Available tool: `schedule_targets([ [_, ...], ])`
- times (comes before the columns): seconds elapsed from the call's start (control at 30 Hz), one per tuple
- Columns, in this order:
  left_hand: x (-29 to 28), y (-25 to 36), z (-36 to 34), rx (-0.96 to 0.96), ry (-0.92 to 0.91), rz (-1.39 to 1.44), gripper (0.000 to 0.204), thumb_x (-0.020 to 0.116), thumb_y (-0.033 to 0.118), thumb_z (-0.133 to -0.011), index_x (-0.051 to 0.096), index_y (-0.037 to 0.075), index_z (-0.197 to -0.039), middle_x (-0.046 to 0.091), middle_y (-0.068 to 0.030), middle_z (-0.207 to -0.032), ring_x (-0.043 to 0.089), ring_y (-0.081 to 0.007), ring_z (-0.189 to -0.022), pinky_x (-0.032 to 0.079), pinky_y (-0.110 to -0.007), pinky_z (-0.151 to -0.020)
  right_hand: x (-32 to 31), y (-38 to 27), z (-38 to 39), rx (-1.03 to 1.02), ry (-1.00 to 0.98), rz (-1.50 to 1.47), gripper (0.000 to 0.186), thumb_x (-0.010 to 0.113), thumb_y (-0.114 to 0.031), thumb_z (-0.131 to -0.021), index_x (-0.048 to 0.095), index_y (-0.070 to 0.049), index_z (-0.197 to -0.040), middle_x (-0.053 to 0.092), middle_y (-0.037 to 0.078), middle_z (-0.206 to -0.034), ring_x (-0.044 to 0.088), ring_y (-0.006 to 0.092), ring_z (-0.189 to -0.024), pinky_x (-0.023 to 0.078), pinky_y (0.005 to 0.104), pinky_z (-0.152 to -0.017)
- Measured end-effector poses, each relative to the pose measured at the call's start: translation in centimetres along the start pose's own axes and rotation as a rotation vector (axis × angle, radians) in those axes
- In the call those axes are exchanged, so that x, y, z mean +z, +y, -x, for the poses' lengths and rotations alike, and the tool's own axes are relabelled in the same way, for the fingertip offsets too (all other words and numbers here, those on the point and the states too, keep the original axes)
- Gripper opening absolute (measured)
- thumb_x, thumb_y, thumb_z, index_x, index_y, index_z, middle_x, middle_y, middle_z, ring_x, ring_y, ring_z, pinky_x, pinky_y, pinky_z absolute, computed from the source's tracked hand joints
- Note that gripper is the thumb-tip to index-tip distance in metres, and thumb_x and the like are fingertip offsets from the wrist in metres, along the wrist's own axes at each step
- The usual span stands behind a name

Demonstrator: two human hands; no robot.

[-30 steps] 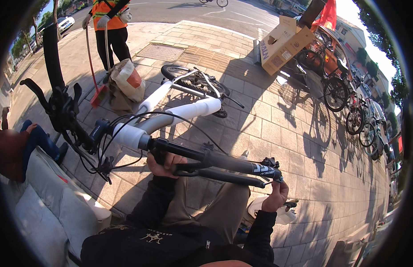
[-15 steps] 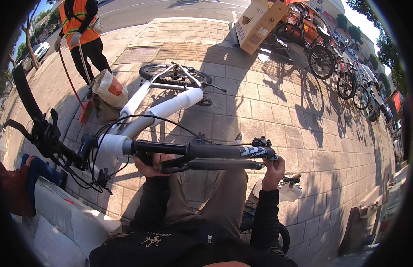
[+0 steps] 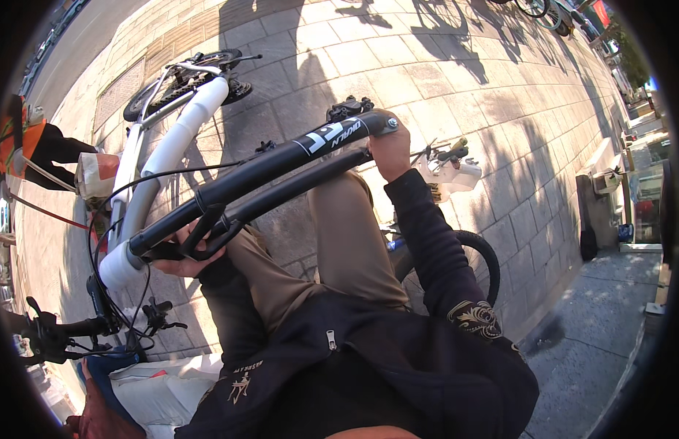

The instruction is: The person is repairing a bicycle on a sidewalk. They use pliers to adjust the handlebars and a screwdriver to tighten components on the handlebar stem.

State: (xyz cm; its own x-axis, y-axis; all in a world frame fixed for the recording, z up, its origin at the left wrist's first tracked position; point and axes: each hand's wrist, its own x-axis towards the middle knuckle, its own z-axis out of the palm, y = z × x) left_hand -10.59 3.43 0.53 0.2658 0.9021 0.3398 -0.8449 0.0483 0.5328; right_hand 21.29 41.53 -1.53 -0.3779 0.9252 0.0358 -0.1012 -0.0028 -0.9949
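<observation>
Just above the brown trousers point(image 3: 354, 245), a black bicycle fork point(image 3: 266, 172) slants up to the right. The left hand point(image 3: 183, 266) curls round it near the crown, partly hidden; the right hand point(image 3: 391, 155) is closed on its far end, and I cannot tell whether those fingers pinch anything small. A black handlebar point(image 3: 81, 328) juts out at lower left. Beyond, the white-wrapped frame point(image 3: 183, 130) leads to a rear wheel point(image 3: 136, 106) over the paving point(image 3: 420, 84). Farther off are a person in an orange vest point(image 3: 33, 140) and, top right, parked bicycles point(image 3: 551, 18).

We hold the suspension fork point(image 3: 266, 172) (left hand point(image 3: 183, 265) near arch point(image 3: 206, 224), right hand point(image 3: 390, 155) at tip point(image 3: 388, 124)), rear wheel point(image 3: 136, 104) toward the sidewalk's point(image 3: 398, 77) roadside edge.
</observation>
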Motion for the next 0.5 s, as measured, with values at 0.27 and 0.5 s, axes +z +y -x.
schedule_targets([
  [0.27, -1.1, -1.8, 2.2, 0.164, 0.019, 0.04, 0.026, 0.075, 0.04, -0.102, 0.075, 0.03, -0.125, 0.046, -0.0025, -0.16, 0.02, -0.0279, -0.165, 0.015, -0.067, -0.134, 0.8, 0.8, -1.6, -0.004, 0.043, -0.084, 0.041, 0.057, 0.02, -0.092, 0.067, 0.003, -0.128, 0.071, 0.005, -0.094, 0.061, 0.0094, -0.062, 0.047, 0.0259, -0.046],
  [0.5, -3.7, -2.3, 6.1, 0.194, 0.009, 0.079, 0.051, 0.09, 0.031, -0.092, 0.064, 0.028, -0.135, 0.027, -0.0132, -0.162, 0.007, -0.036, -0.164, 0.016, -0.072, -0.131, 0.1, -0.2, -1.7, -0.091, -0.036, 0.267, 0.027, 0.067, 0.004, -0.098, 0.07, 0.001, -0.125, 0.075, 0.006, -0.098, 0.067, 0.0105, -0.081, 0.054, 0.0281, -0.072],
])
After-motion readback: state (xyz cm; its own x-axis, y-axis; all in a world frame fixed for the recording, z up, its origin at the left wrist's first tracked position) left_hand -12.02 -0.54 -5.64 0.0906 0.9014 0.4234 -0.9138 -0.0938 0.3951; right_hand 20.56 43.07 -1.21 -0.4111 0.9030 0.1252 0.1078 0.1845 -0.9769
